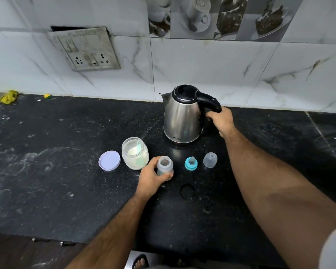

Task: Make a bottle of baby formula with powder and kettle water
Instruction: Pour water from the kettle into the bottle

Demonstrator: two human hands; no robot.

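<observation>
the left hand is wrapped around the little baby bottle in the middle of the frame, low down. the bottle stands up on the black counter with its top off. i think the hand holds it so it won't tip when water goes in.

the right hand has its fingers curled around the black handle of the shiny kettle, just above and right of the bottle. the kettle sits on the counter with its lid closed. it looks ready to be lifted and poured.

the powder jar is open, just left of the bottle, with a small green scoop inside. its pale lid lies flat to the left of the jar. the blue teat ring and the clear cap wait to the right of the bottle, out of the way but close, so they can go on later.

i can't tell if there is powder in the bottle yet.
</observation>
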